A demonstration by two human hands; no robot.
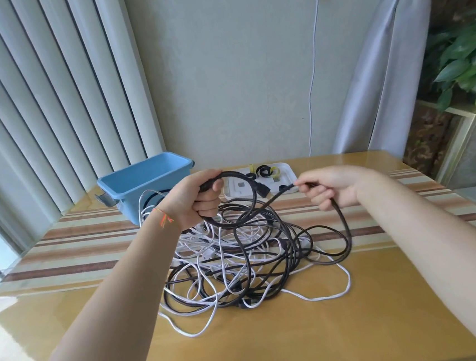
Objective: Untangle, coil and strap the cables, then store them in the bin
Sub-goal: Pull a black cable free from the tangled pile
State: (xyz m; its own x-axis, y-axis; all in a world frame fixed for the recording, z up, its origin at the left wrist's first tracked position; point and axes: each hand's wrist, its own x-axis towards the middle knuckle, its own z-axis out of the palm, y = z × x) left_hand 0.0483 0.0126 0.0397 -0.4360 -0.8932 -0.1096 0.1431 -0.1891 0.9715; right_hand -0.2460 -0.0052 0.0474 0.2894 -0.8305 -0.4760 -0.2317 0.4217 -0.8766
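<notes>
A tangle of black and white cables (247, 263) lies mid-bench (276, 345). Above the tangle, the left hand (195, 197) has its grip curled round a loop of black power cable (251, 208); the right hand (329, 186) pinches the same cable. Beyond the tangle stand a blue bin (143, 179) and a white tray (284, 180) of straps (263, 171).

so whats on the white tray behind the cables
The white tray holds several black and yellow straps and a small white card. A black cable held by the left hand covers the tray's left part.
</notes>
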